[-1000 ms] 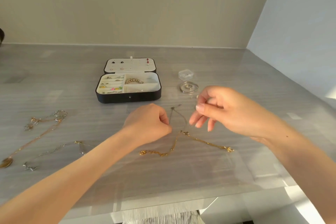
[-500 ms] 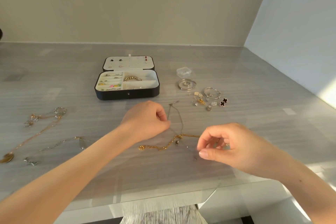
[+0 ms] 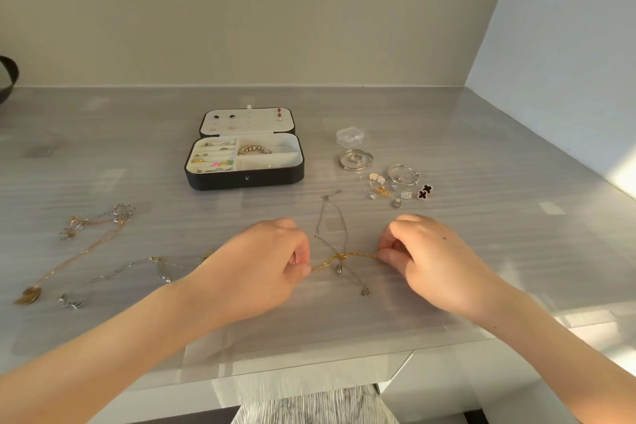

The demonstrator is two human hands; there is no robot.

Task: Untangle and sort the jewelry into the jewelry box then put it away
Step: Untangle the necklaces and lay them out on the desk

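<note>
A gold chain stretches between my two hands over the grey table. My left hand pinches its left end and my right hand pinches its right end. A thin silver necklace is tangled with the gold chain at the middle knot, with small pendants hanging below it. The open black jewelry box stands behind my hands, with rings, a beaded bracelet and earrings inside.
Loose necklaces lie at the left, another chain nearer me. Right of the box sit a small clear case, bangles and several small earrings and charms. The table's front edge is close below my wrists.
My left hand dropped from the silver necklace to the gold chain's left end. My right hand moved up and left onto the chain's right end, and the chain now runs straight between both hands.
</note>
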